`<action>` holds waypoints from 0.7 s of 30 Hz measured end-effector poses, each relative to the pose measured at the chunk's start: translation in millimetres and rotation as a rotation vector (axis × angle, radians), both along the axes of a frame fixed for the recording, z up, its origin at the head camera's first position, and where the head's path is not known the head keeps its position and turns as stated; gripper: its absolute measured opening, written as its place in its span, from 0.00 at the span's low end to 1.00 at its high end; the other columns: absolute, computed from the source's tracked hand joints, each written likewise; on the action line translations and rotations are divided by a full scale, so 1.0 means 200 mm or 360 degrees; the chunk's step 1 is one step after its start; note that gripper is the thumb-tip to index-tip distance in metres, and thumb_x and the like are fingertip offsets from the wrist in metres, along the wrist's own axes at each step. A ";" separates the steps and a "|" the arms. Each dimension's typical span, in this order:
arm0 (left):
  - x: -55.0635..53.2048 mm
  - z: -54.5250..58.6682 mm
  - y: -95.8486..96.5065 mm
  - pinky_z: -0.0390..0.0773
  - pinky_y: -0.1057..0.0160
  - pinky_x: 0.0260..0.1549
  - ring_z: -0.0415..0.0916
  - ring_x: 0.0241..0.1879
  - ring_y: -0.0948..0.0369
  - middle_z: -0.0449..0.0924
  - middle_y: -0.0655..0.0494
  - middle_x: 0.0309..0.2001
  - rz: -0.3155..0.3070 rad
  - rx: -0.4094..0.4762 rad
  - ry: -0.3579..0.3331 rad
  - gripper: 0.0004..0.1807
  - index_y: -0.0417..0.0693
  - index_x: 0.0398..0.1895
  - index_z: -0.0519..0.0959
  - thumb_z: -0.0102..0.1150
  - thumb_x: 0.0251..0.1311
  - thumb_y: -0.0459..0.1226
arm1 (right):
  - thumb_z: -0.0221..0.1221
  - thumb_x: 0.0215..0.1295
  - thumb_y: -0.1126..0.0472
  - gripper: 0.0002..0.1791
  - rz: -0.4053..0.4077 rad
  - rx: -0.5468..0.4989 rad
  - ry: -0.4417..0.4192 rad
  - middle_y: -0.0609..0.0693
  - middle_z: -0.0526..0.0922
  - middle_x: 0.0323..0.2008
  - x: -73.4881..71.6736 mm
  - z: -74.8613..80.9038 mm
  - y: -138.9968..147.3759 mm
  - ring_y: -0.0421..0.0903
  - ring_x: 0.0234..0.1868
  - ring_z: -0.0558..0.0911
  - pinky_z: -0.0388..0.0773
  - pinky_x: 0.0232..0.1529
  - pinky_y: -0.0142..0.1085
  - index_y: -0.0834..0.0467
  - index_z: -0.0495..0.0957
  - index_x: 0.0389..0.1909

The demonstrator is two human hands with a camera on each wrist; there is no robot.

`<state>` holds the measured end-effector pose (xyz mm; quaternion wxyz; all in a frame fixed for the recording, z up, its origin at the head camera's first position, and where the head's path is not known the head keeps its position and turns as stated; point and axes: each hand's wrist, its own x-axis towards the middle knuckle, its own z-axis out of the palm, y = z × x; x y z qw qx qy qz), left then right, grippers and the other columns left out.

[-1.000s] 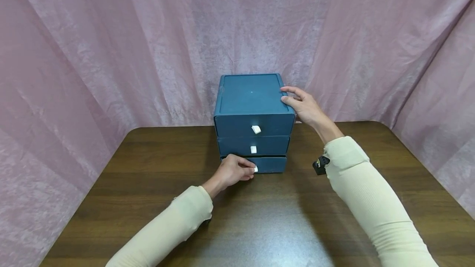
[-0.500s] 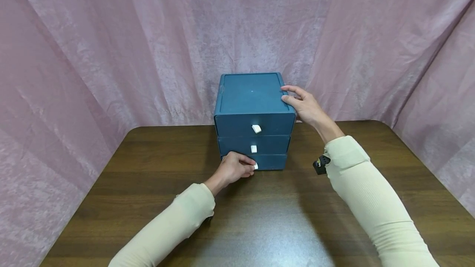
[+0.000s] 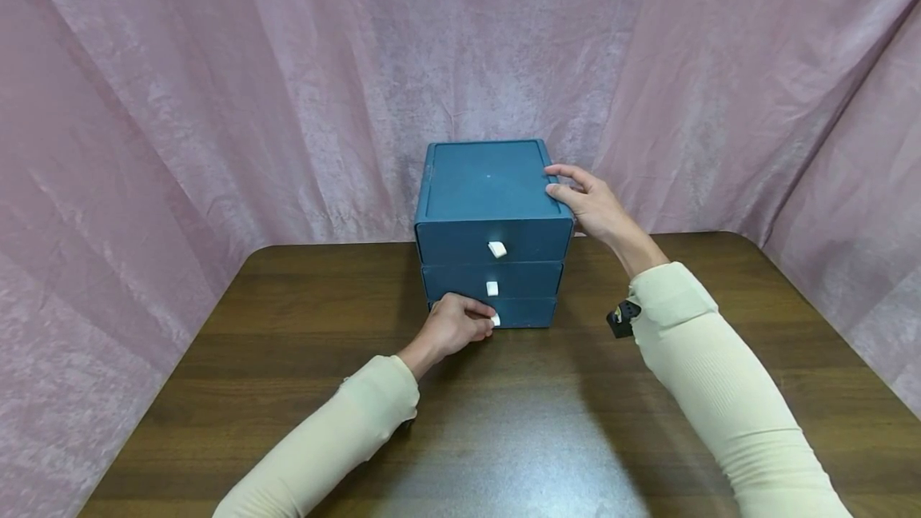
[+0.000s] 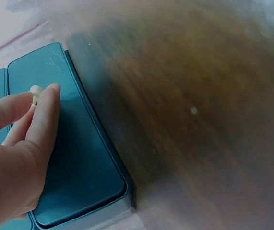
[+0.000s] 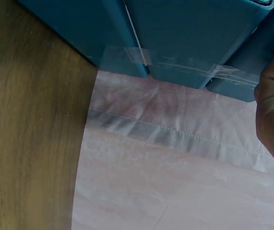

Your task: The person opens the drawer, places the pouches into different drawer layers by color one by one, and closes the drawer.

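Observation:
A blue cabinet with three stacked drawers stands at the back of the table in the head view. My left hand pinches the white knob of the bottom drawer between thumb and fingers. That drawer front looks about flush with those above. In the left wrist view the same knob shows between the fingertips. My right hand rests on the cabinet's top right edge, thumb and index finger on the top. The right wrist view shows its other fingers bent against the cabinet's side.
A brown wooden table bears the cabinet. Pink curtains hang behind and at both sides. White knobs sit on the top drawer and middle drawer. Clear tape runs along the cabinet's side.
The bottom drawer has slid inward, and the dark gap above its front is gone. My left hand has moved slightly forward with its knob. The right hand has stayed in place.

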<state>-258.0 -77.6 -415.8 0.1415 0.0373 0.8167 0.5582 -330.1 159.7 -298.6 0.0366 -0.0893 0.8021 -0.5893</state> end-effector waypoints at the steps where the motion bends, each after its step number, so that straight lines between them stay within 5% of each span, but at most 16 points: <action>1: 0.00 0.00 0.00 0.85 0.61 0.39 0.86 0.35 0.57 0.87 0.40 0.39 0.0001 -0.0004 -0.0002 0.08 0.34 0.41 0.86 0.64 0.60 0.23 | 0.52 0.77 0.53 0.29 0.0001 0.0000 0.0001 0.64 0.62 0.72 0.00 0.00 0.00 0.64 0.65 0.71 0.73 0.58 0.55 0.51 0.61 0.75; 6: 0.01 0.00 -0.02 0.84 0.65 0.34 0.85 0.34 0.60 0.87 0.43 0.38 -0.0042 -0.0095 0.0047 0.08 0.37 0.43 0.87 0.65 0.61 0.26 | 0.52 0.77 0.53 0.29 0.0010 0.0014 0.0005 0.64 0.61 0.72 0.00 0.00 0.00 0.64 0.64 0.72 0.75 0.56 0.53 0.50 0.61 0.75; 11: 0.03 0.04 -0.07 0.79 0.66 0.32 0.81 0.35 0.63 0.88 0.52 0.37 -0.0123 -0.0429 0.0305 0.08 0.45 0.42 0.89 0.67 0.62 0.35 | 0.52 0.77 0.50 0.29 -0.0016 0.0067 0.0074 0.62 0.68 0.69 0.02 -0.01 -0.01 0.56 0.54 0.80 0.82 0.43 0.40 0.49 0.62 0.76; 16: 0.06 0.10 -0.11 0.79 0.58 0.47 0.76 0.53 0.57 0.85 0.54 0.50 -0.0168 -0.0668 0.0475 0.11 0.49 0.46 0.88 0.67 0.62 0.41 | 0.52 0.77 0.46 0.28 -0.0093 0.0109 0.0262 0.57 0.79 0.41 0.04 -0.04 0.00 0.43 0.29 0.78 0.78 0.29 0.35 0.49 0.65 0.73; 21: 0.12 0.18 -0.16 0.80 0.55 0.48 0.76 0.53 0.53 0.85 0.51 0.51 -0.0217 -0.0792 0.0553 0.15 0.46 0.51 0.86 0.66 0.64 0.42 | 0.51 0.77 0.49 0.27 -0.0112 0.0076 0.0393 0.51 0.74 0.30 0.08 -0.09 0.04 0.42 0.26 0.74 0.77 0.27 0.32 0.58 0.68 0.70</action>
